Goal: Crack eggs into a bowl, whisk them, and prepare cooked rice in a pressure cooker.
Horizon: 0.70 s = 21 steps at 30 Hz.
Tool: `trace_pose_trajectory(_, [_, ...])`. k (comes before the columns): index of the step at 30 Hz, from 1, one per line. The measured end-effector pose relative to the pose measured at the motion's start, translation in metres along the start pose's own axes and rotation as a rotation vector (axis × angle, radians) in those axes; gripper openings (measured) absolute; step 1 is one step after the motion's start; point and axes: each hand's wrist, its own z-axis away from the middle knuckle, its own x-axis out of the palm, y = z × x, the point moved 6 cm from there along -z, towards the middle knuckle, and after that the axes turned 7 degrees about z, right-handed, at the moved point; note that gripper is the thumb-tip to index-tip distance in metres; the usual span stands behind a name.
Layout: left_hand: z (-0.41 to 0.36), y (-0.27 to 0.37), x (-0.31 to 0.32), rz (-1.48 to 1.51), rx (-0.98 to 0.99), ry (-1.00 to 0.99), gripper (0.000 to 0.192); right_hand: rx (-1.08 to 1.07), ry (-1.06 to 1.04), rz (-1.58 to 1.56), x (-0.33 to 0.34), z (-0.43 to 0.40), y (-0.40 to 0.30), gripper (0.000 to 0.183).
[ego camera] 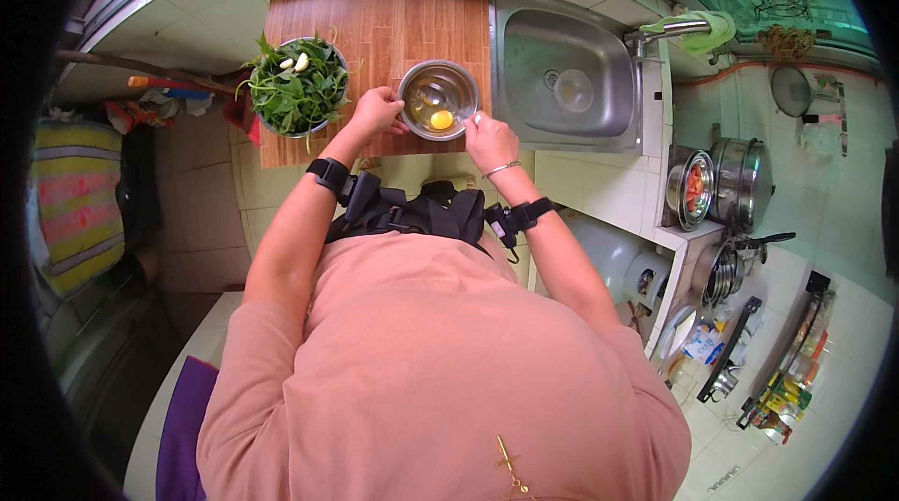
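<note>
A stainless steel bowl point(460, 83) stands near the front edge of a wood-patterned board point(379, 16). In it lies a raw egg, its whole yellow yolk point(441, 120) surrounded by clear white. My left hand point(381, 112) touches the bowl's left rim with thumb and fingers. On the other side, my right hand point(493, 143) pinches the lower right rim between thumb and fingertips. To the left of my left hand sits a metal bowl heaped with green leaves point(298, 90). Two peeled garlic cloves point(301, 63) rest on top of the leaves.
Right of the board is a steel sink point(527, 37) with a clear round dish point(574, 90) near its drain. A faucet point(674, 29) reaches in from the right. Pots point(737, 178) and a bowl of chopped red food point(694, 186) stand farther right. A gas cylinder point(604, 255) sits below.
</note>
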Motion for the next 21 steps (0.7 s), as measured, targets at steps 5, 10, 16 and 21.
trace_pose_trajectory(5, [0.002,0.001,-0.002,-0.021,-0.006,-0.019,0.014,0.071,-0.056,-0.007,0.005,-0.004,0.020,0.025])
trace_pose_trajectory(10, [-0.001,0.001,-0.001,-0.040,-0.008,-0.037,0.014,0.041,-0.145,-0.160,0.021,0.006,0.022,0.025])
trace_pose_trajectory(16, [-0.001,0.002,-0.002,-0.022,-0.005,-0.046,0.013,0.114,-0.042,-0.223,0.023,-0.013,0.031,0.025])
trace_pose_trajectory(21, [0.001,0.004,-0.003,0.003,-0.020,-0.042,0.011,0.057,-0.247,-0.253,0.035,-0.003,0.031,0.024])
